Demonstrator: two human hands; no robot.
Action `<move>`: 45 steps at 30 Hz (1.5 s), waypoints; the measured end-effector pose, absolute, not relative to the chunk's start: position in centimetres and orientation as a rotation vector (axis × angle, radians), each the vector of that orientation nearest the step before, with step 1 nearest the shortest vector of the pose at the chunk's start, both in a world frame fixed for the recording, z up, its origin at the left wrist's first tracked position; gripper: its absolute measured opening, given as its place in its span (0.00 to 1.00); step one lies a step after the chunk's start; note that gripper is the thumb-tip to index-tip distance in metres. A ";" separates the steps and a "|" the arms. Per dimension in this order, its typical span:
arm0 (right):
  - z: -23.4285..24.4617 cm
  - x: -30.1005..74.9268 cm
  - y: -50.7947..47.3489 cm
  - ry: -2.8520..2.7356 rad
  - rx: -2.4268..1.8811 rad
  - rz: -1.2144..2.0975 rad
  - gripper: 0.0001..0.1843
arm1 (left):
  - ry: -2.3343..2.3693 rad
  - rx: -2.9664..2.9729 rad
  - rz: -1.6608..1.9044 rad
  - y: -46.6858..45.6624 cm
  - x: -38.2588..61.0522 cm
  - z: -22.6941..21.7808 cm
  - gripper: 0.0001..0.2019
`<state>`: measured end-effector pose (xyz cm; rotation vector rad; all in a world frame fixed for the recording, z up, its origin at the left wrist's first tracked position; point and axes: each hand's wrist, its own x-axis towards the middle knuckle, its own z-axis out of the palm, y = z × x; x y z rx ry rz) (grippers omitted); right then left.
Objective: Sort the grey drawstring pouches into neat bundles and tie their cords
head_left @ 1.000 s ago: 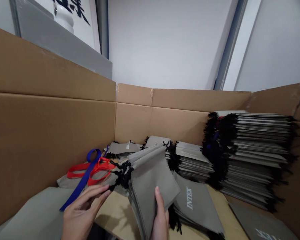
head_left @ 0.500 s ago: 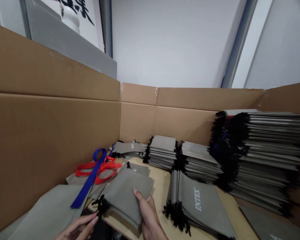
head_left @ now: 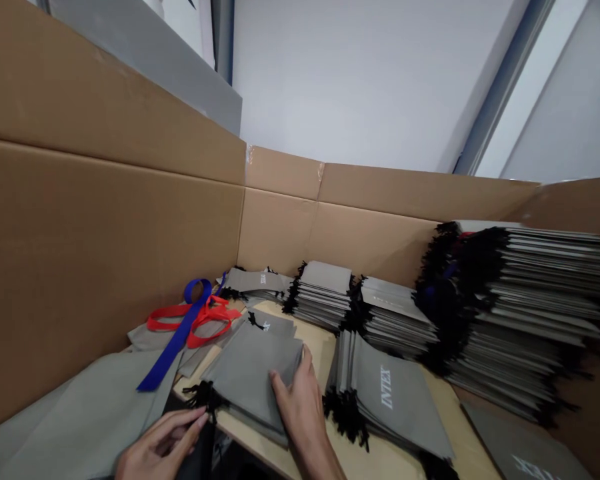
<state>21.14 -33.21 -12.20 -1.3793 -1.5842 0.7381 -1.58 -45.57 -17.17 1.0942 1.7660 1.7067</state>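
"At the near edge of the tabletop (head_left: 323, 347), item one?"
"Small stack of grey pouches (head_left: 253, 373), lying flat. Black cords (head_left: 205, 397) are bunched at its near-left corner."
"Hands?"
"Right hand (head_left: 300, 400) rests flat on the stack's right edge, fingers spread wide. Left hand (head_left: 160, 445) is narrowed, fingertips pinching the cords."
"Surroundings?"
"Pale wood surface, fenced by cardboard walls (head_left: 105, 267), with a white room wall behind. Red and blue ribbons (head_left: 207, 320) lie to the left. Slumped pouch stack (head_left: 405, 413) sits just right, tall stack (head_left: 535, 313) far right."
"Legible writing?"
"INTEX, in white, on the slumped stack's top pouch."
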 end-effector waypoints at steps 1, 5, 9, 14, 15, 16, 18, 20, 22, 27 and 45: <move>-12.1 21.2 -33.5 -1.653 -1.409 0.635 0.47 | 1.761 1.097 1.707 -45.6 -1.4 -17.2 0.22; -11.4 20.5 -35.1 -1.797 -1.420 0.323 0.34 | 1.760 1.083 1.705 -45.8 -0.6 -16.8 0.24; -9.7 19.3 -37.8 -2.042 -1.042 0.479 0.19 | 1.779 1.075 1.704 -46.0 -0.2 -16.6 0.25; -9.2 17.4 -39.8 -2.254 -0.714 0.623 0.16 | 1.728 0.978 1.761 -46.2 -0.2 -16.6 0.26; -9.5 17.0 -39.8 -2.268 -0.724 0.607 0.15 | 1.731 0.973 1.779 -46.2 -0.2 -16.5 0.26; -9.9 16.7 -39.7 -2.275 -0.743 0.595 0.14 | 1.738 0.975 1.795 -46.2 -0.1 -16.5 0.25; -10.6 16.3 -39.4 -2.281 -0.779 0.585 0.14 | 1.754 0.990 1.828 -46.3 -0.1 -16.5 0.24; -11.1 16.2 -39.0 -2.284 -0.792 0.592 0.15 | 1.776 1.018 1.839 -46.5 0.0 -16.6 0.22; -11.3 16.3 -38.9 -2.288 -0.787 0.605 0.15 | 1.803 1.051 1.820 -46.7 0.1 -16.8 0.21; -11.4 16.7 -38.9 -2.304 -0.797 0.616 0.14 | 1.829 1.084 1.719 -47.2 0.2 -17.4 0.19; -13.5 17.4 -37.9 -2.224 -0.737 0.615 0.10 | 1.485 0.746 1.538 -46.7 0.5 -16.0 0.27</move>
